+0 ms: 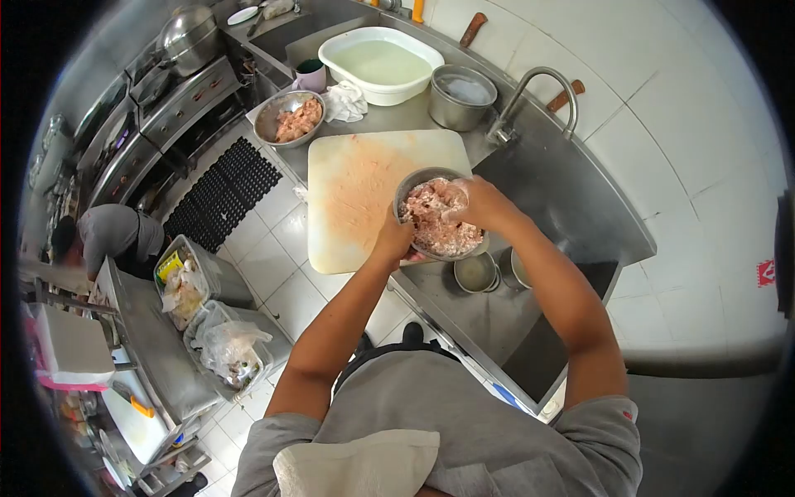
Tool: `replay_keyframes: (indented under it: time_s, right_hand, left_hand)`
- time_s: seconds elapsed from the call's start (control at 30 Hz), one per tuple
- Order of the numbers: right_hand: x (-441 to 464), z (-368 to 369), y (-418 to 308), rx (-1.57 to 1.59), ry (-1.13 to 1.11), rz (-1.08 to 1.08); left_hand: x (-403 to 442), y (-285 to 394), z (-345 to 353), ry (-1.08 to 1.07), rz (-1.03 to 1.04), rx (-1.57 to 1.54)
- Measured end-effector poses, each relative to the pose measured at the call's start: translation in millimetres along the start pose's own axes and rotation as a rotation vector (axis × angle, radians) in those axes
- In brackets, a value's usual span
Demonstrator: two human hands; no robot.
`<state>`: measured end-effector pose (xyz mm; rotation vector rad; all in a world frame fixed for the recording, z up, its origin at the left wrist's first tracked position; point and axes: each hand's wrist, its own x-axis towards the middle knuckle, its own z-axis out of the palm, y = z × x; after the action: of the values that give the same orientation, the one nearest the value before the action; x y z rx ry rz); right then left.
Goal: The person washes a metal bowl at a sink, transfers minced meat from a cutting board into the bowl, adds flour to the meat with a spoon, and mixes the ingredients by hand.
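Note:
My left hand [396, 238] grips the near-left side of a metal bowl [406, 184], thumb at the rim and fingers underneath. Chopped raw meat [435, 225] fills the bowl, with white powder over parts of it. From the right, my right hand [479, 204] reaches over the rim, its whitened fingers curled into the meat; their tips are partly hidden. Beneath and to the left of the bowl lies a white cutting board [348, 203], stained pinkish. A second metal bowl [263, 124] holding pieces of raw meat stands beyond the board's far-left corner.
Behind the board are a white basin of liquid [338, 62], a metal pot [443, 108], a cloth [344, 103] and a mug [309, 77]. A curved faucet [530, 79] rises at the sink [563, 186]. Lined bins [224, 282] and a bending person [124, 232] are at left.

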<state>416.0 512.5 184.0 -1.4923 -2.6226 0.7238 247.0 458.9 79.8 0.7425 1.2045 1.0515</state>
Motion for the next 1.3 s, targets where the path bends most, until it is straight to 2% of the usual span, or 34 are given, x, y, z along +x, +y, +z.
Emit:
replay_keyframes:
  time_s: [0.03, 0.07, 0.13, 0.17, 0.23, 0.27, 0.3, 0.33, 0.37, 0.43, 0.5, 0.53, 0.57, 0.63, 0.67, 0.7, 0.77, 0.8, 0.83, 0.9, 0.93, 0.97, 1.03, 1.07, 1.1, 1.13, 1.17, 1.2, 1.27, 1.3]
  right_hand:
    - [-1.0, -4.9, 4.3, -0.052, -0.085, 0.114]
    - [5.7, 19.2, 34.0, -0.05, -0.082, 0.12]
    - [30.3, 88.2, 107.1, 0.225, 0.085, -0.042]
    - [28.5, 89.1, 100.0, 0.227, 0.083, -0.038]
    - [26.8, 90.8, 69.4, 0.848, 0.044, 0.124]
    - [32.9, 88.2, 65.6, 1.029, -0.177, 0.261]
    - [34.1, 86.5, 58.9, 1.027, -0.176, 0.257]
    - [31.2, 87.3, 50.9, 1.273, -0.144, 0.233]
    - [27.4, 89.7, 45.7, 1.524, -0.108, 0.21]
    - [24.9, 90.9, 57.8, 1.606, -0.132, 0.273]
    - [27.0, 71.9, 63.6, 1.5, 0.034, 0.094]
    - [22.0, 52.3, 50.7, 1.362, 0.125, 0.194]
    - [22.7, 41.2, 45.5, 1.359, 0.125, 0.194]
    - [20.6, 19.8, 28.3, 0.614, 0.236, 0.027]
    - [16.3, 5.3, 14.4, 0.399, 0.062, 0.073]
    - [17.4, 14.8, 13.6, 0.394, 0.06, 0.07]
    - [17.2, 45.3, 20.3, 0.172, 0.281, 0.021]
    - [15.4, 50.9, 23.9, 0.111, 0.208, -0.124]
    - [12.4, 59.3, 26.8, 0.115, 0.2, -0.122]
    - [5.3, 78.2, 29.2, -0.118, 0.184, -0.195]
    - [3.2, 87.4, 29.3, -0.198, 0.058, -0.151]
    - [3.2, 97.0, 28.4, -0.191, 0.044, -0.144]
    - [12.4, 102.7, 17.6, -0.253, -0.195, -0.05]
    - [24.5, 104.2, 30.6, -0.229, -0.301, -0.115]
    - [25.4, 111.7, 38.5, -0.217, -0.304, -0.109]
    - [26.3, 110.2, 44.6, -0.14, -0.221, -0.129]
    - [27.0, 105.6, 49.6, -0.074, -0.131, -0.154]
    - [21.6, 85.5, 32.1, -0.051, -0.137, -0.075]
    - [17.4, 67.5, 28.8, 0.003, -0.136, -0.091]
    - [15.0, 59.0, 26.5, 0.07, -0.143, -0.106]
  left_hand:
    - [0.9, -1.9, 0.5, 0.013, 0.055, -0.026]
    - [0.6, -4.9, 0.6, 0.007, 0.052, -0.023]
    - [-2.4, -1.0, 1.5, -0.008, 0.099, -0.002]
    - [-5.1, 5.4, 2.0, -0.009, 0.094, -0.002]
    - [-13.4, 17.4, 3.2, -0.044, -0.069, 0.105]
    - [-7.0, 11.4, 2.8, -0.043, -0.065, 0.105]
    - [-1.6, 6.5, 2.9, -0.033, 0.0, 0.06]
    - [2.9, 0.3, 1.2, -0.022, 0.062, 0.015]
    - [8.9, -5.3, -3.3, -0.02, 0.058, 0.017]
    - [1.6, 5.4, -6.8, -0.045, -0.034, 0.143]
    - [-1.2, 17.4, -7.4, -0.071, -0.065, 0.164]
    - [1.1, 16.8, -8.6, -0.074, -0.045, 0.206]
    - [4.6, 17.0, -9.2, -0.077, -0.022, 0.248]
    - [11.7, 13.5, -9.5, -0.077, -0.048, 0.26]
    - [15.1, 11.0, -9.7, -0.113, -0.051, 0.223]
    - [18.1, 10.9, -10.4, -0.149, -0.051, 0.187]
    - [15.3, 13.8, -8.6, -0.104, -0.046, 0.192]
    - [12.8, 14.3, -8.0, -0.062, -0.051, 0.2]
    - [12.0, 15.5, -8.9, -0.059, -0.059, 0.197]
    - [11.7, 14.9, -11.7, -0.071, -0.101, 0.186]
    - [12.1, 11.2, -13.3, -0.069, -0.119, 0.185]
    - [13.2, 7.5, -13.1, -0.071, -0.1, 0.207]
    - [26.0, -1.8, -12.3, -0.067, -0.069, 0.217]
    - [34.9, -15.1, -13.0, -0.01, 0.089, 0.313]
    - [33.0, -28.0, -11.1, 0.033, 0.237, 0.415]
    - [9.3, 3.2, -0.6, -0.004, 0.006, 0.225]
    - [14.2, -3.4, 0.7, -0.012, 0.024, 0.22]
    - [25.2, -18.2, -0.1, 0.001, 0.065, 0.158]
    - [25.8, -16.2, -1.6, 0.008, 0.109, 0.096]
    - [15.8, -2.5, -4.5, -0.014, 0.031, 0.097]
